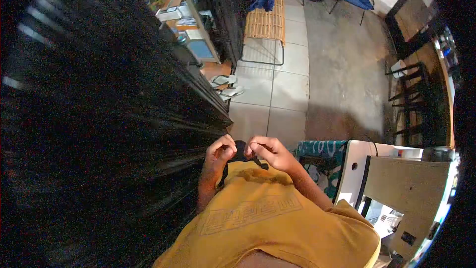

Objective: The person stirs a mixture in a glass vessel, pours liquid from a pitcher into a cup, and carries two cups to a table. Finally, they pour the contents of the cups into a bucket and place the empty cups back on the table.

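At my waist, my left hand [220,150] is closed, its fingertips curled in toward the thumb. Opposite it, with a small gap between the two, my right hand [270,153] is closed in a similar pinch. What either hand holds, if anything, is too small or hidden to make out. A short black strip of cloth or cord [262,164] shows just below my right fingers, against the hem of my mustard-yellow shirt [258,203]. Dark clothing [240,147] shows between the hands.
Dark slatted panels [124,129] rise close on my left. Ahead are white slippers [229,92], a shelf unit [206,34] and a bamboo bench [265,22] with blue cloth on it. A white-topped table [351,171] stands at my right, with black stools [411,89] beyond.
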Available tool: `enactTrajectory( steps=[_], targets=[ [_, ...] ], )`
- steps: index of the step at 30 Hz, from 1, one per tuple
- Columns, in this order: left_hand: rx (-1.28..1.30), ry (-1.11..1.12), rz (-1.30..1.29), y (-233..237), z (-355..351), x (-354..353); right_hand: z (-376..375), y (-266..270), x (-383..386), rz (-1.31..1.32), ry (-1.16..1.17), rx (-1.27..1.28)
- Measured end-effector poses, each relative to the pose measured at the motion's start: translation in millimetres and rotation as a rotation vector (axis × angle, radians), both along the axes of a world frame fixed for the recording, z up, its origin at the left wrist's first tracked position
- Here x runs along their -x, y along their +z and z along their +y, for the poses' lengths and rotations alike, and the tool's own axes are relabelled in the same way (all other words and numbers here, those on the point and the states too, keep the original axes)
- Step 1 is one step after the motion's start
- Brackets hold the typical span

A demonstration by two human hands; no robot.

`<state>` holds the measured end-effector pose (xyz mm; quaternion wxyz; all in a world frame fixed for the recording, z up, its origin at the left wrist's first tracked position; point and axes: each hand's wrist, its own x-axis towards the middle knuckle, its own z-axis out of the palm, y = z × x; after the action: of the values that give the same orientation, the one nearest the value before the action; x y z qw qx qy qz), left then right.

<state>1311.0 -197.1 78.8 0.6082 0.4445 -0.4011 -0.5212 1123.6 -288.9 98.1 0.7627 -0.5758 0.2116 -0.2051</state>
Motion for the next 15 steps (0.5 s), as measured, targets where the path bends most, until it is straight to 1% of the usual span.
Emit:
enactTrajectory(
  steps=[3, 6, 9, 11, 12, 15],
  targets=[
    [0.009, -0.095, 0.029, -7.7, -44.8, 4.0, -30.7, -9.1, 10.9, 0.001, -0.081, -0.049],
    [-0.051, -0.239, 0.016, -20.4, -96.7, 13.3, -59.2, -27.4, 21.8, -0.048, -0.243, -0.072],
    [-0.078, -0.389, 0.012, -29.4, -167.1, 26.2, -93.6, -45.2, 40.0, -0.027, -0.372, -0.144],
    [-0.165, -0.5, 0.063, -33.9, -218.6, 39.2, -121.8, -54.4, 54.7, -0.027, -0.473, -0.142],
    [-0.184, -0.572, 0.052, -38.3, -245.1, 47.2, -135.2, -56.7, 63.2, -0.003, -0.539, -0.132],
    [-0.213, -0.676, 0.053, -44.7, -314.5, 75.0, -176.9, -52.4, 88.4, 0.055, -0.722, -0.135]
  ],
)
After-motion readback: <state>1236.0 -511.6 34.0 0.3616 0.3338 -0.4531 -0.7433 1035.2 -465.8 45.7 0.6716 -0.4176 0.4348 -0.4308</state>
